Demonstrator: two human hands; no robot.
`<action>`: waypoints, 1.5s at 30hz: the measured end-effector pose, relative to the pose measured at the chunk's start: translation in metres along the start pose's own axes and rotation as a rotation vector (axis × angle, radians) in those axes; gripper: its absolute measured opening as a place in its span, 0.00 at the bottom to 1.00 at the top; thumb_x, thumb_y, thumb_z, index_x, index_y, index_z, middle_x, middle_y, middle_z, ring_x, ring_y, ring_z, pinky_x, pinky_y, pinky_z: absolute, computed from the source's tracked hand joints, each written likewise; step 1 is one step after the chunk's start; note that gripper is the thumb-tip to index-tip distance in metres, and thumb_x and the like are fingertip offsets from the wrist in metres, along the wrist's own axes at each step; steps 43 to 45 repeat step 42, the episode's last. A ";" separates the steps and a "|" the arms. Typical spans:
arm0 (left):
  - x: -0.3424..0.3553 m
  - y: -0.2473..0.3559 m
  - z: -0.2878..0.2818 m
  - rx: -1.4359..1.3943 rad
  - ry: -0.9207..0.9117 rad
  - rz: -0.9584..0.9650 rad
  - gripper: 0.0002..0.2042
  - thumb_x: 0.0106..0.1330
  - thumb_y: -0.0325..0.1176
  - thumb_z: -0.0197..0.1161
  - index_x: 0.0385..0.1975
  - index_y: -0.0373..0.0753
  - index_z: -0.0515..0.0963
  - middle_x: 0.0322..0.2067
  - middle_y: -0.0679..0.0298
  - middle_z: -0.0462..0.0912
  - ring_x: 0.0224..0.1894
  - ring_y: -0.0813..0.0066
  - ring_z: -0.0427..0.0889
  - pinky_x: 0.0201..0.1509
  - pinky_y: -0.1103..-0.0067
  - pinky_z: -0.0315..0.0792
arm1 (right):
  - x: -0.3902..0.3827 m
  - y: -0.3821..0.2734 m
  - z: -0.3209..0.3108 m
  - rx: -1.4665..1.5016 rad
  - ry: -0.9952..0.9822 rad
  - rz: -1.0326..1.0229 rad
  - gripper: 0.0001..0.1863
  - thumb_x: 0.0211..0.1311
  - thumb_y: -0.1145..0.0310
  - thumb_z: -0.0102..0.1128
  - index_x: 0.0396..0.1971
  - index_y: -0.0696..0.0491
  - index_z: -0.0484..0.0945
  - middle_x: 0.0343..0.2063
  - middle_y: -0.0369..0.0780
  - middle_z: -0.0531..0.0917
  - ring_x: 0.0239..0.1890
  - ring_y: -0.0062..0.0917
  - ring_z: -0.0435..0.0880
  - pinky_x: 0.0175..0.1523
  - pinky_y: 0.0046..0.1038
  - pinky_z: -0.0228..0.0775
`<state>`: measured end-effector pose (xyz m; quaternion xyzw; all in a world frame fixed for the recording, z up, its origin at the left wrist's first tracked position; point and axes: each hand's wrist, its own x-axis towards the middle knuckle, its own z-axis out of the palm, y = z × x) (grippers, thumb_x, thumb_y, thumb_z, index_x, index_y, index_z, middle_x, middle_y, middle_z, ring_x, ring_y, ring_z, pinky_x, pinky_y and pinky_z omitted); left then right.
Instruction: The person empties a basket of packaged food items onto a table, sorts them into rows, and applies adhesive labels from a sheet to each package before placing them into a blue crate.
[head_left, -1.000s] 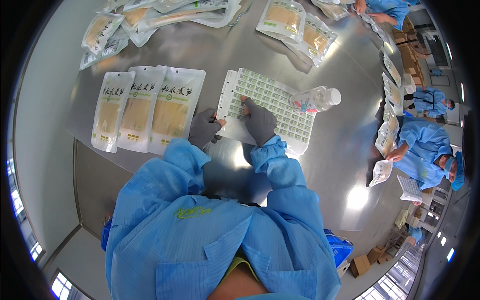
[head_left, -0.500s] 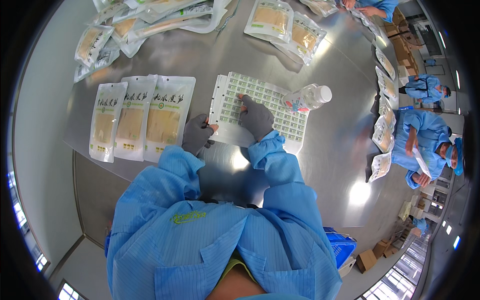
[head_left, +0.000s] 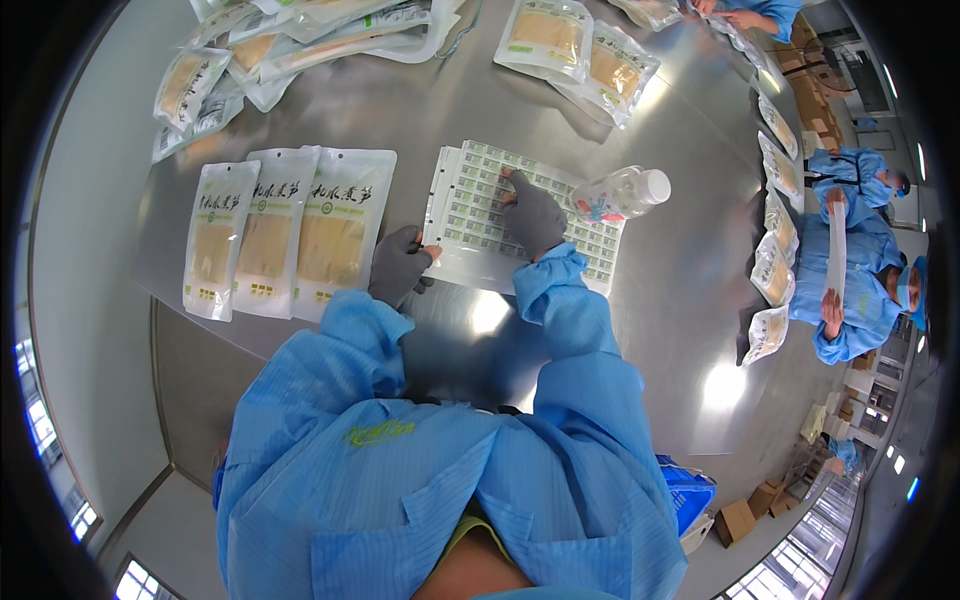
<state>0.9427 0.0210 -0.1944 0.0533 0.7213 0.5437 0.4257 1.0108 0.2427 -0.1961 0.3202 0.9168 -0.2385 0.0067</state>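
A stack of white sticker sheets (head_left: 465,205) printed with rows of small green labels lies on the steel table in front of me. My left hand (head_left: 400,264), in a grey glove with bare fingertips, pinches the lower left edge of the sheets. Over their middle is my right hand (head_left: 535,217), gloved alike, its fingers curled and thumb and forefinger tips drawn together at the labels. Whatever lies between those tips is too small to make out. A clear plastic bottle (head_left: 605,196) lies across the sheets' right part, its white cap pointing right.
Three white food pouches (head_left: 340,225) lie overlapping in a row at left. A heap of similar pouches (head_left: 345,45) fills the far left, and more pouches (head_left: 545,40) lie far centre. Along the table's right edge runs another row of pouches (head_left: 770,270); a co-worker (head_left: 850,270) stands beyond.
My right hand has moved right and slightly away from me over the labels. My left hand keeps its hold on the sheets' edge. The co-worker at right has raised a white strip.
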 end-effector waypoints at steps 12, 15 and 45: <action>-0.002 0.002 0.002 -0.024 0.028 -0.008 0.08 0.63 0.29 0.62 0.38 0.33 0.76 0.25 0.60 0.81 0.14 0.77 0.76 0.14 0.80 0.68 | -0.008 0.008 -0.007 0.144 0.087 -0.011 0.19 0.60 0.57 0.56 0.53 0.39 0.74 0.28 0.45 0.84 0.33 0.43 0.84 0.38 0.45 0.73; 0.002 -0.003 0.001 -0.028 0.028 -0.009 0.08 0.63 0.29 0.62 0.38 0.33 0.76 0.25 0.61 0.81 0.14 0.77 0.75 0.14 0.80 0.68 | -0.042 0.009 -0.004 0.210 -0.067 -0.141 0.14 0.58 0.57 0.58 0.44 0.40 0.80 0.27 0.42 0.84 0.32 0.40 0.84 0.37 0.42 0.74; 0.031 -0.043 -0.004 -0.031 0.141 0.287 0.10 0.63 0.32 0.64 0.41 0.35 0.77 0.28 0.59 0.82 0.22 0.76 0.81 0.19 0.80 0.72 | -0.089 0.012 0.033 0.244 0.105 -0.229 0.07 0.51 0.64 0.59 0.32 0.43 0.78 0.27 0.38 0.82 0.33 0.36 0.83 0.35 0.40 0.72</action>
